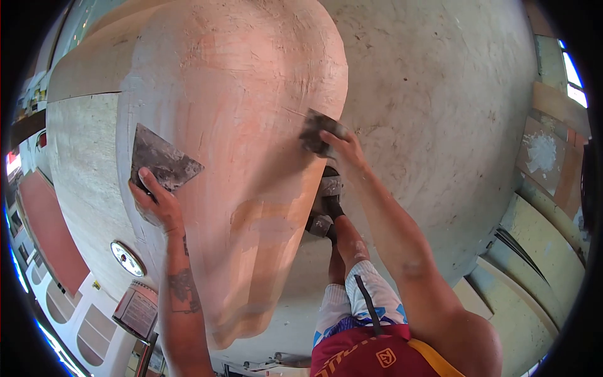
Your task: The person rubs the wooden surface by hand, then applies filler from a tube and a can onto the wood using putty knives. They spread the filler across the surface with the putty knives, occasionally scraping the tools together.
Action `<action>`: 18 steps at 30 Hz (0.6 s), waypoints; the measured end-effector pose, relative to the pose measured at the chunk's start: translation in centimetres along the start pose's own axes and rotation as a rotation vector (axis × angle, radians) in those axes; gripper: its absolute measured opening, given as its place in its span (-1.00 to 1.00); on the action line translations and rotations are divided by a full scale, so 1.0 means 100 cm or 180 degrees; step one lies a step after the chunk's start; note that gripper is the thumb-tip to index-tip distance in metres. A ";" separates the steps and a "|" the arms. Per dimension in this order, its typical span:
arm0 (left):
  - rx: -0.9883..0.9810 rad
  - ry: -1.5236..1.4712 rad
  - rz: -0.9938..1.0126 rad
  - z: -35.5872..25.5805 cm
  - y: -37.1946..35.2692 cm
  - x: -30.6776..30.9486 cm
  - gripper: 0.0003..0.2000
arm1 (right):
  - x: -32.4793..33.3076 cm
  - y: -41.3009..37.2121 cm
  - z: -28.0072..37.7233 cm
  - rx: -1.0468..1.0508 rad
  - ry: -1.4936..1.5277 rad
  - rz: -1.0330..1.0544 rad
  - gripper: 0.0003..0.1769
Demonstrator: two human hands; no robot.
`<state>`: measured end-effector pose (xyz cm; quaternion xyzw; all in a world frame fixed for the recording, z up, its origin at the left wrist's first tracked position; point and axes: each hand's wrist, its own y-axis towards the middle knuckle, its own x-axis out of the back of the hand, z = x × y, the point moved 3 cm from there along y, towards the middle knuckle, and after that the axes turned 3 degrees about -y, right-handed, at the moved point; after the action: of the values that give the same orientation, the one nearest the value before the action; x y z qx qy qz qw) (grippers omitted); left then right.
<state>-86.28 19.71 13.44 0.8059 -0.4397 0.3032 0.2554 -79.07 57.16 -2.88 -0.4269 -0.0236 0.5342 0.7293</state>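
A large curved wooden form (232,113), coated with pinkish smeared filler, fills the middle and left of the view. My left hand (157,204) grips a dark, stained flat spreader (162,158) over its left part, thumb on the blade. Near the form's right edge, my right hand (345,147) is closed on a second dark spreader (317,133), blurred by motion. Whether either blade touches the surface, I cannot tell. The filler shows ridges and streaks near the top and a smoother band lower down.
A labelled can (136,308) and a round disc (127,258) are at the lower left. Curved panels (515,286) and a board with white residue (540,154) lie on the right. My sandalled feet (326,204) stand beside the form on the floor (427,81).
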 end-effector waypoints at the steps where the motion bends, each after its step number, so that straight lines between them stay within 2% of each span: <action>1: -0.0002 0.0016 -0.0010 0.001 0.000 0.000 -0.24 | 0.005 0.001 -0.001 0.0012 -0.0095 0.0030 -0.66; 3: -0.0006 0.0059 -0.0044 0.002 -0.001 -0.001 -0.27 | 0.010 0.006 -0.005 0.0029 -0.0284 0.0106 -0.65; 6: -0.0169 0.0215 -0.0187 -0.003 -0.003 -0.001 -0.29 | -0.026 0.032 0.000 0.0420 -0.1409 -0.0139 -0.65; 10: 0.0025 0.0139 0.0025 0.008 -0.001 0.001 -0.26 | -0.006 0.008 -0.012 0.0261 -0.0448 -0.0078 -0.65; 13: 0.0032 0.0105 0.0028 0.011 -0.002 0.000 -0.25 | -0.011 0.001 0.002 0.0151 -0.0210 0.0063 -0.63; 14: 0.0077 0.0117 0.0039 0.010 -0.003 0.000 -0.24 | -0.017 0.007 0.012 0.0345 -0.0817 -0.0108 -0.62; 16: 0.0077 0.0128 -0.0050 0.012 -0.003 -0.001 -0.25 | -0.068 0.016 0.064 0.0760 -0.2008 -0.0469 -0.57; 18: -0.0011 0.0146 -0.0215 0.021 -0.003 -0.004 -0.27 | -0.114 0.021 0.112 0.1777 -0.3133 -0.0911 -0.49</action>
<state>-85.61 18.62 11.68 0.8128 -0.4067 0.3120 0.2768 -91.01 54.82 7.70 0.0873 -0.2754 0.5518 0.7823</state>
